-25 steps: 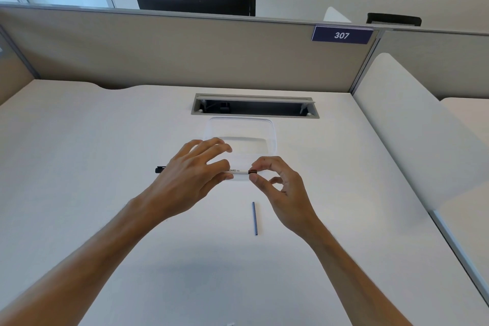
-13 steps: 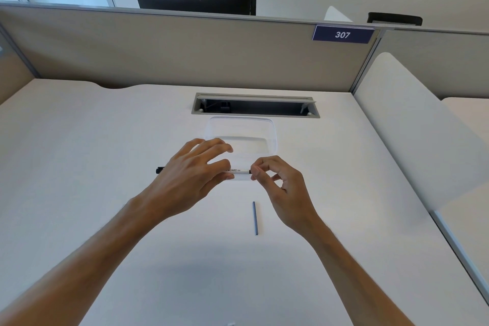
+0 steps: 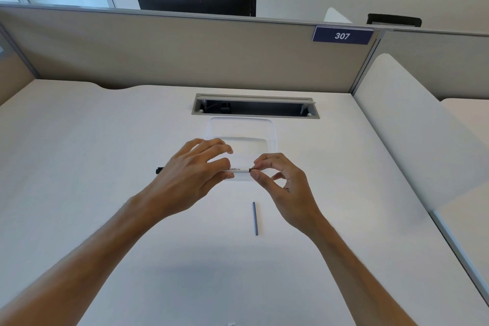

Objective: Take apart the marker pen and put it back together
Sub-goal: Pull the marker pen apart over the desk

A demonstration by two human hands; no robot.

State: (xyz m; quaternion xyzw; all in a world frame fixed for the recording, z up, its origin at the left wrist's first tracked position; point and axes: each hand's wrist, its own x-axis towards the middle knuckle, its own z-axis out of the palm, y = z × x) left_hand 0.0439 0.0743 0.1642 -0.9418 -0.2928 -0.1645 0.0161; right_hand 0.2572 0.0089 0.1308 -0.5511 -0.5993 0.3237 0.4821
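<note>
Marker: the thin white plastic marker pen [image 3: 238, 170] is held just above the white counter [image 3: 79, 167], lying flat from 9 to 3 o'clock.
Left hand [image 3: 190, 174]: fingers wrapped around the middle.
Right hand [image 3: 285, 182]: fingers pinched on the dark 3 o'clock end.
Loose part: a thin dark blue rod [image 3: 255, 218] lies at 6 o'clock, nearer the right hand.

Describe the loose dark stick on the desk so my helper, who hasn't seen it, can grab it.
Start at the white desk and find the right hand. The thin dark blue rod lies just nearer than its wrist, pointing away from the person. Unlike the white marker pen, it lies bare and untouched.
</note>
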